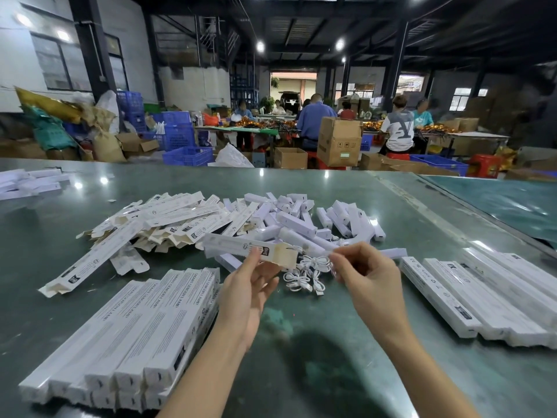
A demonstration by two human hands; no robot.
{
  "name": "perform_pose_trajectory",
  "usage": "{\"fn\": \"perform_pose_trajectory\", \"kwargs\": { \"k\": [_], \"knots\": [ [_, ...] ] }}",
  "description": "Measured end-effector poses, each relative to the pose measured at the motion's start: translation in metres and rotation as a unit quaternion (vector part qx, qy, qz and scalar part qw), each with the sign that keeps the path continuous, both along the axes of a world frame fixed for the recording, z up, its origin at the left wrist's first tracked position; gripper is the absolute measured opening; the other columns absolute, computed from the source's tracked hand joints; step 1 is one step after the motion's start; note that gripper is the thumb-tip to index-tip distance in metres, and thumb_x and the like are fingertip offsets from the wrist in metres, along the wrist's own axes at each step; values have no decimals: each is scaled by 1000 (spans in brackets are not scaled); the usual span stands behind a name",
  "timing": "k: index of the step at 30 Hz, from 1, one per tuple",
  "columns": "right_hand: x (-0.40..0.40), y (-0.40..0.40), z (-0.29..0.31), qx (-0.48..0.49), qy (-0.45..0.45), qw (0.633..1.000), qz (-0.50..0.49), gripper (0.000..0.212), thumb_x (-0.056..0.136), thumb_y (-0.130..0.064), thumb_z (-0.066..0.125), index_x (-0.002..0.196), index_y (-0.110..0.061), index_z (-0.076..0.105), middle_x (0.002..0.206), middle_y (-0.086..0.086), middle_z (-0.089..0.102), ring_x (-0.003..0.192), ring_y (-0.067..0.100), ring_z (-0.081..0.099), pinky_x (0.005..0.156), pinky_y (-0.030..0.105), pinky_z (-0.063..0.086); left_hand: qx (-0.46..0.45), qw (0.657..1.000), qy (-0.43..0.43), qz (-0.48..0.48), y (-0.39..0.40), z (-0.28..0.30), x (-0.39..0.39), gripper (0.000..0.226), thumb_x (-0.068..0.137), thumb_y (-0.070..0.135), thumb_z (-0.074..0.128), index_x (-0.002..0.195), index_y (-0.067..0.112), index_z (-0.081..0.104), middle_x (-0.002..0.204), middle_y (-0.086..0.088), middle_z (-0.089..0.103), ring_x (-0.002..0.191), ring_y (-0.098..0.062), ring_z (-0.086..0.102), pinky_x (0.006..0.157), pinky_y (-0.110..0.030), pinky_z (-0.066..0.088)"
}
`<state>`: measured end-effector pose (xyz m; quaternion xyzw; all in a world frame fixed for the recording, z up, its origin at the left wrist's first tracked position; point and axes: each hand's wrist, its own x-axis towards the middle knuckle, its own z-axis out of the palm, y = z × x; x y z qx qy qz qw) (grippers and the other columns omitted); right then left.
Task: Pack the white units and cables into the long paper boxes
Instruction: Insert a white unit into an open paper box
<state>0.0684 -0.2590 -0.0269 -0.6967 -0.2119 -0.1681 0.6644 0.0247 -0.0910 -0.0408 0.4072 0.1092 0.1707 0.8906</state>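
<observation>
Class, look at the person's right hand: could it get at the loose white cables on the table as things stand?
Probably yes. The white cables lie uncovered on the table, just left of the right hand. That hand already pinches something thin, which it may need to drop first.

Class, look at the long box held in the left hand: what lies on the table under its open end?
Coiled white cables lie below the box's open flap. The box's inside cannot be seen from here.

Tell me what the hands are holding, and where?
The left hand holds a long paper box near its open end. The right hand pinches something small; unclear what.
</observation>
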Motion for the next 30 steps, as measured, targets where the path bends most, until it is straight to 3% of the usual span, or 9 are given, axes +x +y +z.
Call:
{"fn": "perform_pose_trajectory", "kwargs": {
  "k": [3, 6, 10, 14, 20, 30],
  "knots": [
    [-6, -3, 10, 33, -24, 998, 49, 9, 88, -4, 66, 86, -12, 70, 70, 5, 69, 60, 14, 60, 59, 23, 49, 8, 999, 20, 26, 5, -2, 1, 18, 92, 25, 62, 78, 14, 65, 76, -6, 73, 74, -17, 70, 66, -29, 48],
    [-13, 1, 12, -10, -64, 993, 97, 10, 85, -3, 70, 82, -13, 71, 71, 8, 68, 59, 20, 58, 59, 29, 48, 26, 998, 31, 39, 4, -3, 2, 18, 95, 24, 60, 80, 15, 65, 75, -5, 72, 75, -18, 69, 65, -29, 47],
    [-14, 8, 6, -142, -185, 972, 30, 12, 79, 2, 74, 76, -10, 71, 68, -13, 64, 56, 1, 48, 54, 17, 42, 54, 997, 30, 41, 2, -4, 2, 17, 95, 25, 59, 87, 14, 69, 76, -4, 72, 74, -16, 69, 65, -27, 46],
    [-12, 9, -1, -200, -262, 944, -20, 10, 80, 0, 74, 80, -9, 71, 72, -8, 57, 61, -2, 45, 60, 10, 36, 74, 996, 36, 40, 0, -6, 3, 20, 95, 26, 60, 94, 10, 70, 78, -5, 72, 74, -15, 69, 67, -27, 46],
    [-13, 9, -5, -251, -330, 910, -25, 2, 83, -5, 70, 83, -7, 69, 78, 0, 59, 71, 17, 56, 64, 28, 47, 98, 994, 36, 34, -2, -8, 4, 20, 95, 26, 61, 89, 10, 72, 75, -4, 72, 69, -12, 69, 65, -28, 45],
    [-19, 10, 1, -261, -376, 889, -24, 8, 81, 1, 67, 77, -5, 64, 74, 2, 55, 67, 22, 53, 59, 31, 46, 129, 990, 43, 28, -2, -10, 2, 24, 95, 28, 61, 92, 8, 73, 82, -8, 73, 74, -14, 68, 68, -29, 46]
  ]
}}
